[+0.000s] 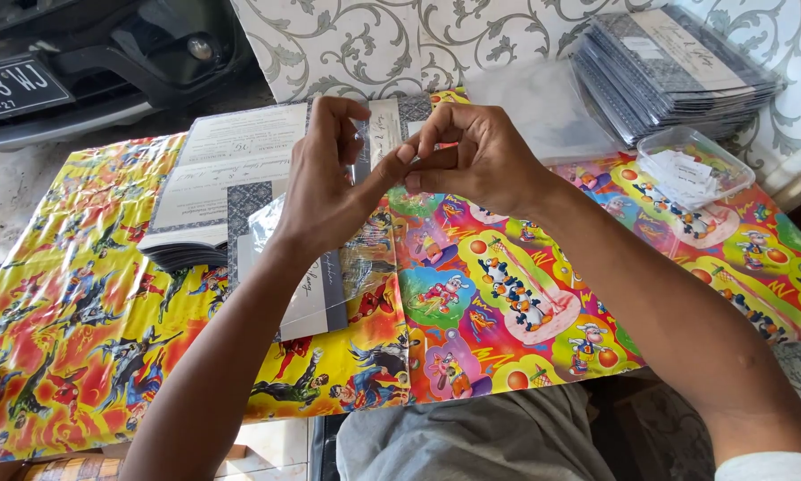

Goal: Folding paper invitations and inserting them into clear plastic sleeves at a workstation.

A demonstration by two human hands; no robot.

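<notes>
both hands met above a colourful cartoon table cover (507,294), left hand (325,191) and right hand (472,160) pinching narrow fingertips on a clear plastic sleeve (365,258) holding a grey card, apparently to seal it.

There are two hands (329,187) (472,156), two stacks of cards (213,187) (677,62), one clear plastic box (699,165) of paper slips, and two cartoon sheets (89,312) (525,294) on the tabletop.

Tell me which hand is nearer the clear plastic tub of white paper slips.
Right. The right hand is nearer the tub, though well apart from it; the left hand lies farther away.
</notes>
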